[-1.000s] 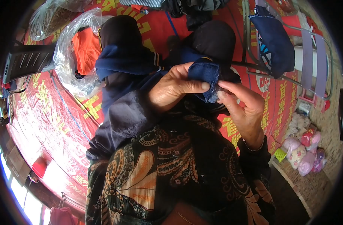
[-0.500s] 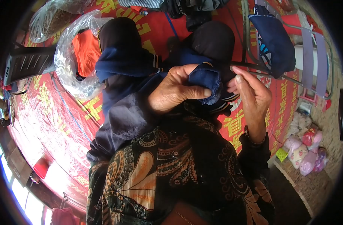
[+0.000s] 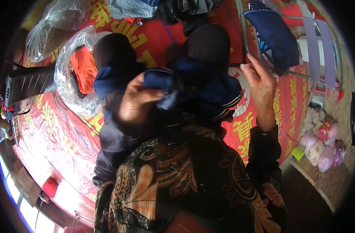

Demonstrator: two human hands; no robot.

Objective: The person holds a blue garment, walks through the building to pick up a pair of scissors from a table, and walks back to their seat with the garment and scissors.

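Observation:
My left hand [image 3: 135, 101] pinches the folded edge of a navy blue garment [image 3: 208, 83] between thumb and fingers. The garment lies across my lap, and a striped edge in white and yellow shows at its right end. The left hand and the cloth it grips are slightly blurred. Apart from the cloth, off to the right, my right hand [image 3: 261, 83] is raised with thumb and index fingertip together. Anything held in that pinch is too small to make out.
A clear plastic bag [image 3: 63, 87] with orange cloth stands left of my knees, near a black chair [image 3: 30, 83]. To the right, a dark blue bundle [image 3: 274, 40] rests on a metal-framed chair [image 3: 328, 54]. Pink bags [image 3: 313, 151] lie on the floor beside the red mat [image 3: 49, 132].
My left hand has moved left with the garment's edge. My right hand has shifted slightly up, widening the gap between the hands. The view has shifted a little.

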